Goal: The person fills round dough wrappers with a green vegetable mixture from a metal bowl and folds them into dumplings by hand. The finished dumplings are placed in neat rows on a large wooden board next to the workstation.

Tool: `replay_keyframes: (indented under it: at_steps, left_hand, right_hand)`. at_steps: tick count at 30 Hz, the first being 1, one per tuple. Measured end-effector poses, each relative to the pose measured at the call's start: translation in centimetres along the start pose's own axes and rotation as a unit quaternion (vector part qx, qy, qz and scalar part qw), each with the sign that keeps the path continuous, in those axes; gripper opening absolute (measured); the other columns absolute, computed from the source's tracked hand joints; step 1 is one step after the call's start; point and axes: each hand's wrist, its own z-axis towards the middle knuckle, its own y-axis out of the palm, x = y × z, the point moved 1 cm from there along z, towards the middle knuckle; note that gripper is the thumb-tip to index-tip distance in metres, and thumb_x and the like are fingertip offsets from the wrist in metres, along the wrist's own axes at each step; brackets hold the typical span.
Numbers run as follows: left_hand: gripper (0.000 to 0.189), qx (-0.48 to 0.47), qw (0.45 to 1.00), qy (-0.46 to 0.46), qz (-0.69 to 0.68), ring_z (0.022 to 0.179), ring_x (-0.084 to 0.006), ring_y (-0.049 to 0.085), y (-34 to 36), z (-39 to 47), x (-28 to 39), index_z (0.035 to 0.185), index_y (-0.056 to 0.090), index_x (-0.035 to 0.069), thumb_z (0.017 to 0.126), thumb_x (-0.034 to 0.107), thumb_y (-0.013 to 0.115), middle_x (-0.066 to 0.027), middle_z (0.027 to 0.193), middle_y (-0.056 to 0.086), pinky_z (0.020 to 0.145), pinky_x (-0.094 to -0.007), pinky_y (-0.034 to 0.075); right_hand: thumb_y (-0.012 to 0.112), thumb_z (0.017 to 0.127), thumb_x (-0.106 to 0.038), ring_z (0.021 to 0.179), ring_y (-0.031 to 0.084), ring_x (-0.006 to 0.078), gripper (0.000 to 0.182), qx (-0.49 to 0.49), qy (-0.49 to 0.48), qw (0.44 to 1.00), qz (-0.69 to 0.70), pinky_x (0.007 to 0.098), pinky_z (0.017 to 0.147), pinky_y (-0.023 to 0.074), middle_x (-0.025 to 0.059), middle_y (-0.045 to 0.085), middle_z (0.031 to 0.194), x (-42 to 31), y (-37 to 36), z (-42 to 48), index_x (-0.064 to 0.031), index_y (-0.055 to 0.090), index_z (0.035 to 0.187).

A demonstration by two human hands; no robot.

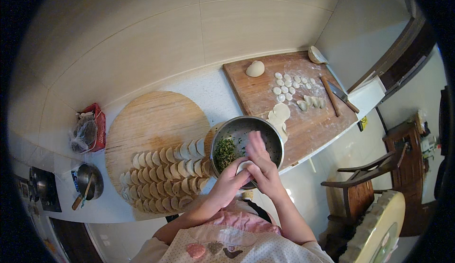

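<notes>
My left hand (228,180) and my right hand (266,172) meet over the near side of a metal mixing bowl (221,132). Between them they hold a pale dumpling (243,165), pinched by the thumbs and fingers and partly covered by them. Fingers of the right hand point away from me over the bowl and look blurred. Chopped green filling (225,153) is heaped at the bowl's left side, with bits stuck to the wall. Right beside the bowl, flat round dough wrappers (281,111) overlap on a floury wooden board (256,94).
Rows of folded dumplings (170,188) cover the near part of a round tray (156,121). The board bears a dough lump (255,69), small dough pieces (280,82), several dumplings (308,102), a rolling pin (330,96) and a knife (340,93). A red basket (100,128) and dark pan (93,183) stand left.
</notes>
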Motion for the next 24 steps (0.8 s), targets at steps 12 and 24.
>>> replay_keyframes:
  at_steps: [12,24]
  left_hand:
    - [0.043,-0.044,0.979,0.083,0.180,0.109,-0.0153,0.049,-0.3,0.2,0.4,0.132,0.031,0.005,0.093,0.007,0.047,-0.0074,0.119,0.047,0.092,-0.0313,0.042]
    - [0.026,-0.005,0.962,0.080,0.261,0.096,-0.0092,0.052,-0.2,-0.2,0.3,0.118,0.047,0.001,0.092,0.007,0.048,-0.0046,0.106,0.054,0.081,-0.0240,0.045]
  right_hand:
    - [0.051,0.090,-0.021,0.123,0.046,0.0314,0.025,0.000,0.006,1.000,-0.016,0.0464,0.108,0.0129,0.0123,0.063,0.110,-0.8,0.1,-0.1,-0.0017,0.067,0.093]
    - [0.053,0.090,-0.025,0.130,0.036,0.0293,0.030,-0.096,0.086,0.989,0.071,0.0440,0.110,0.0100,0.0136,0.054,0.125,0.2,-0.4,-0.8,-0.0018,0.063,0.107]
